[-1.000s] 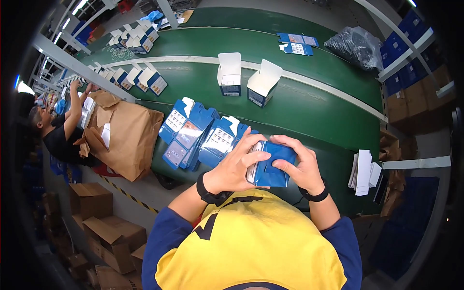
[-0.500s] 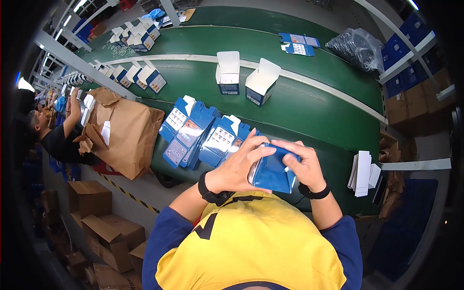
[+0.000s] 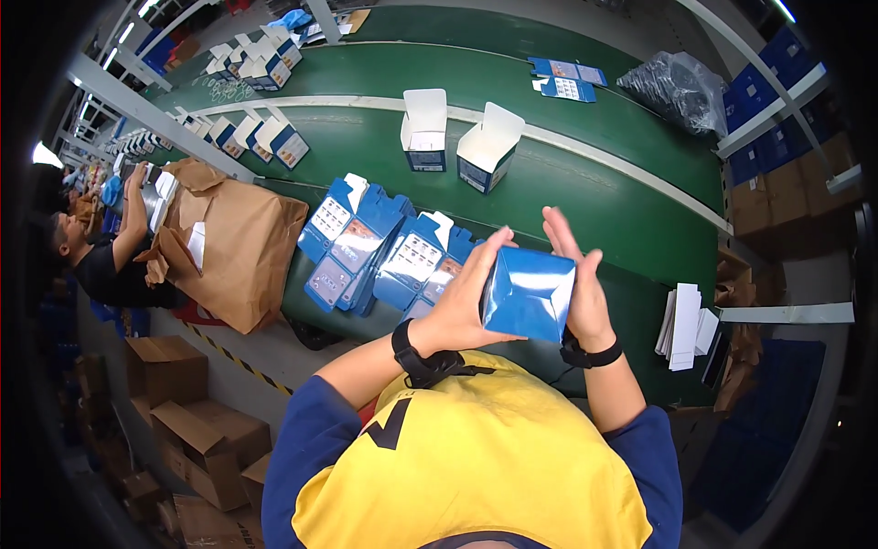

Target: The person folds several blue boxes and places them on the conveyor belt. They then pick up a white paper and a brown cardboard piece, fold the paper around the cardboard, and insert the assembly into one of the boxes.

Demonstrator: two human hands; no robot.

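Note:
A blue carton (image 3: pixel 529 295) is between my hands in front of my chest, its glossy, folded-over end facing up. My left hand (image 3: pixel 457 309) grips the carton's left side, with the thumb along the near edge. On the other side, my right hand (image 3: pixel 587 291) has its fingers stretched out and its palm against or very near the carton; its exact contact is hidden. Just left of my hands lie two piles of flat blue cartons, a farther pile (image 3: pixel 355 242) and a nearer pile (image 3: pixel 413 261), on the green work surface (image 3: pixel 631 302).
Two erected cartons with raised white flaps, one carton (image 3: pixel 425 137) beside another carton (image 3: pixel 489 151), stand on the green conveyor (image 3: pixel 366 146). White card pieces (image 3: pixel 681 328) lie at the right. A large brown paper bag (image 3: pixel 242 256) and a co-worker (image 3: pixel 110 261) are at the left.
The carton has turned so its end panel faces up more squarely. My right hand has moved off its top to its right side, and its fingers have straightened.

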